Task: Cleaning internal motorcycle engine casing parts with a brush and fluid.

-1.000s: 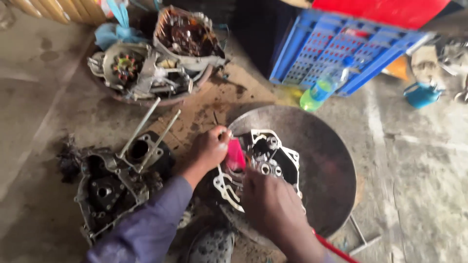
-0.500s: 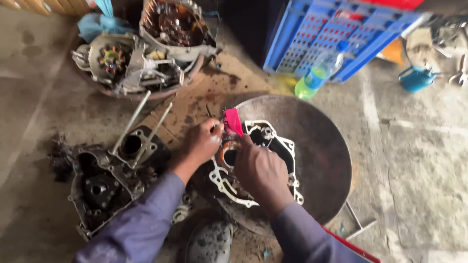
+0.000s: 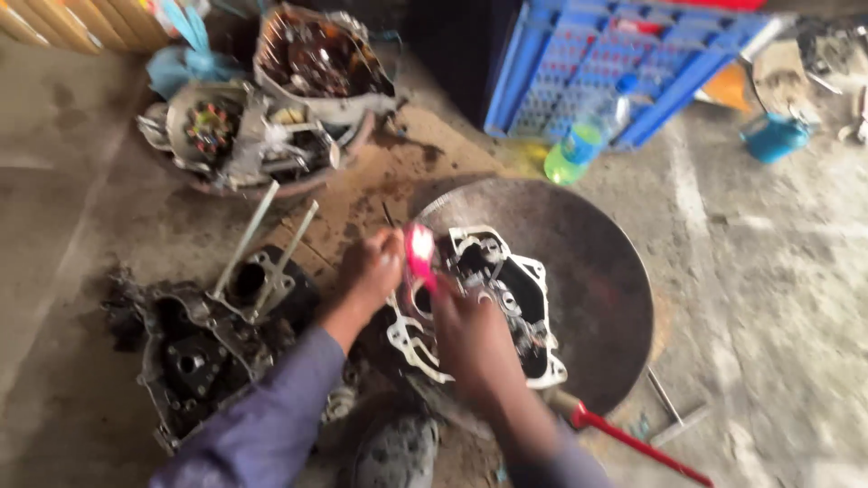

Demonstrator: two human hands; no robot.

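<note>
My right hand (image 3: pixel 470 339) is curled over the middle of the engine crankcase half (image 3: pixel 479 307), fingers closed on what looks like a pink-handled brush (image 3: pixel 420 253), though motion blur keeps me from being sure of the grip. My left hand (image 3: pixel 371 269) rests on the casing's left edge with fingers bent down against it; I cannot tell whether it truly clamps the rim or only steadies it.

The crankcase half lies flat in the round metal pan (image 3: pixel 606 298) on the floor, open side up, pale gasket face showing around dark cavities. I judge it a rigid cast piece, fairly heavy for its size and probably oily, so slippery to bare fingers. The outer rim and bolt lugs look like the safest places to hold; the thin gasket face seems easiest to nick.

To the left sits another dark engine casing (image 3: pixel 194 348) with two long studs (image 3: pixel 271 239) standing out of it. Beyond that is a basin of engine parts (image 3: pixel 262 126). A blue plastic crate (image 3: pixel 624 63) and a green bottle (image 3: pixel 574 149) lie further off, and a red-handled tool (image 3: pixel 633 443) lies by the pan.
</note>
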